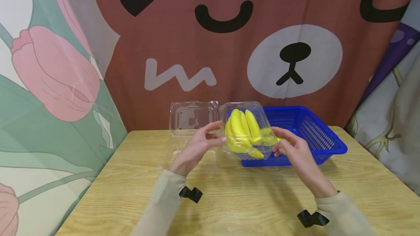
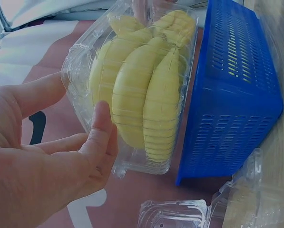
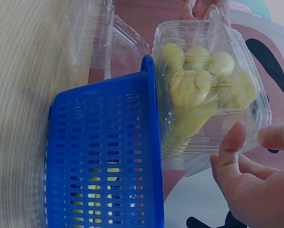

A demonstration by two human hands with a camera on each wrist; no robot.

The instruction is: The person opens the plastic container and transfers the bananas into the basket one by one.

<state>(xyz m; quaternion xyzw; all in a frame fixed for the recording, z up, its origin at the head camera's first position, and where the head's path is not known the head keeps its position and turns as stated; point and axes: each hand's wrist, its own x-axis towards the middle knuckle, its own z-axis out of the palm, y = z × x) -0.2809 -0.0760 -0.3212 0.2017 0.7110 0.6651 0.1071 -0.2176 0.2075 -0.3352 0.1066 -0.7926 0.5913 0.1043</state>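
A clear plastic clamshell box (image 1: 241, 110) is held up, tilted, in front of the blue basket's left end, its lid closed. Inside it lies a bunch of yellow bananas (image 1: 242, 128), tips toward the top in the head view; their curved sides press near the ribbed plastic in the left wrist view (image 2: 132, 90). My left hand (image 1: 195, 148) pinches the box's left edge between thumb and fingers. On the opposite edge my right hand (image 1: 296, 156) grips the lower right corner with bent fingers. Both hands keep the box above the table.
Behind the box stands a blue perforated basket (image 1: 323, 132) with yellow things showing through its holes in the right wrist view. Another clear clamshell box (image 1: 193, 117) sits with its lid raised at left on the wooden table (image 1: 210, 199). A bear-print curtain (image 1: 229, 65) hangs behind.
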